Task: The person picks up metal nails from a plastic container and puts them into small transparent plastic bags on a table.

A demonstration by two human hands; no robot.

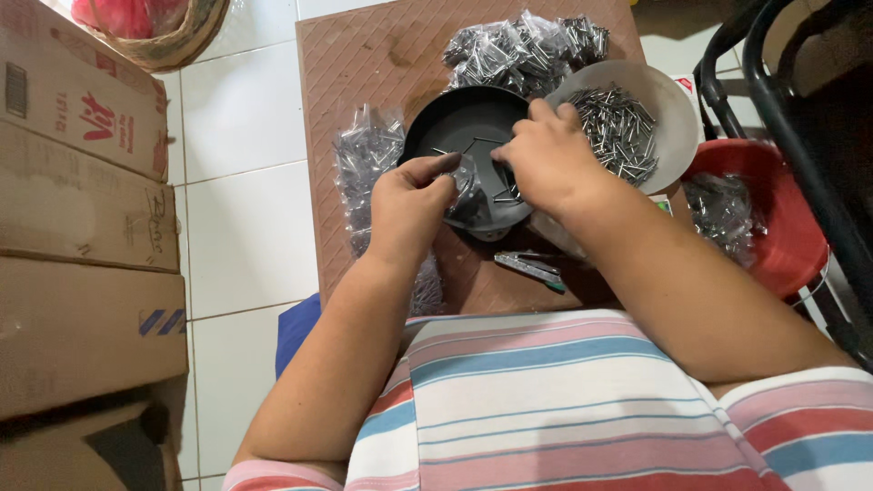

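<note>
matt black plastic on the round tray [459, 123]. dull grey metal, smooth and thin, in the loose nails [618, 127]. pale matt plastic for the bowl [668, 105] under them. clear, crinkled, glossy film on the small bag [468, 195] pinched by the left hand [409, 205]. rough brown quilted surface on the table [364, 64]. glossy red plastic on the basin [787, 227]. matt brown cardboard on the boxes [82, 209].

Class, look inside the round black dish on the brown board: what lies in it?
A few loose nails lie in the black dish. The right hand and left hand, holding a small clear bag, cover its near part.
</note>
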